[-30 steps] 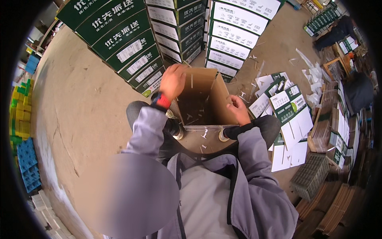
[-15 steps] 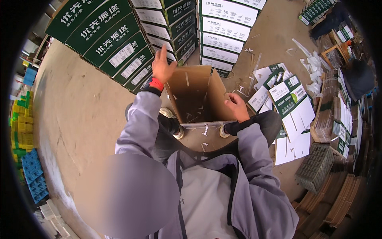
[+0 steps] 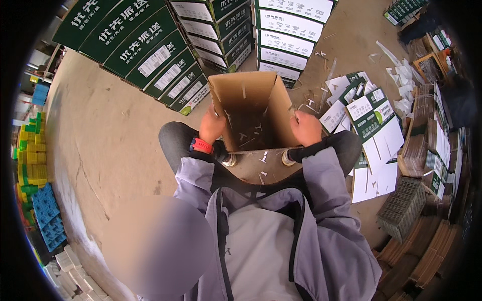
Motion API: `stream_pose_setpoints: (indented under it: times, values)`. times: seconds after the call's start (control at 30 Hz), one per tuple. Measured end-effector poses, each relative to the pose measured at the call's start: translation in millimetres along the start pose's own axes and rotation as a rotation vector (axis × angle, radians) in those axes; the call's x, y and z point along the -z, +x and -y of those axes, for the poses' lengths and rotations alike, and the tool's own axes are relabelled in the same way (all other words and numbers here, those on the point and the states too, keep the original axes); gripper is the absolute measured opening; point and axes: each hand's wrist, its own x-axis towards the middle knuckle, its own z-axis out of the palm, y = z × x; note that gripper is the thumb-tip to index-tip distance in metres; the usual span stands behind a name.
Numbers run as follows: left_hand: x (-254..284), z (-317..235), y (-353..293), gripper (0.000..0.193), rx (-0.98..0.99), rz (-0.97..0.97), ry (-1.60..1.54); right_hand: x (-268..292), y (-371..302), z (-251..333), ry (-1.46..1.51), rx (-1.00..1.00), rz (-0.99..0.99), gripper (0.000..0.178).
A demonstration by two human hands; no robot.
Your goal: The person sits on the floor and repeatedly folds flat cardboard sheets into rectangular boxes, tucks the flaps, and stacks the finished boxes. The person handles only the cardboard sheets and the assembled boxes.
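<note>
Between my knees stands an open-topped cardboard box (image 3: 258,88), its plain brown inside facing up. A few small white paper scraps (image 3: 243,136) lie in its bottom. My left hand (image 3: 213,124), with a red-banded watch (image 3: 202,145) at the wrist, is closed on the upper edge of the left wall. On the opposite side, my right hand (image 3: 306,130) has its fingers curled round the right wall's edge. The fingertips on the outer faces are partly hidden.
Tall stacks of green-and-white boxes (image 3: 140,57) rise just beyond the box. Flattened white-and-green cartons (image 3: 374,138) lie at the right, near a grey crate (image 3: 400,208) and bundled brown cardboard (image 3: 432,251). Yellow crates (image 3: 34,160) and blue crates (image 3: 47,215) line the far left.
My left hand has come down and back from near the stacked boxes onto the box's left wall. My right hand has closed on the right wall. The box has shifted slightly.
</note>
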Motion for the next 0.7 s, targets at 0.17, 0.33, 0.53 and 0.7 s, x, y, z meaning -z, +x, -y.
stream_pose_setpoints:
  times: [0.17,0.33,0.53,0.7]
  values:
    - [10.4,-44.6,-28.9,0.077,-0.153,-0.049,-0.086,24.6,55.4,-6.4,-0.042,0.138,-0.071,0.024]
    - [40.3,-93.8,-81.9,0.049,0.063,0.06,-0.26,34.9,98.8,-20.2,0.146,0.289,-0.347,0.038]
    - [88.5,-1.6,52.2,0.079,-0.246,-0.365,0.317,4.4,49.9,-11.7,0.501,-0.252,-0.255,0.1]
    - [69.3,-32.6,120.5,0.064,-0.151,0.389,0.254,-63.3,64.2,-13.8,0.829,-0.431,-0.153,0.119]
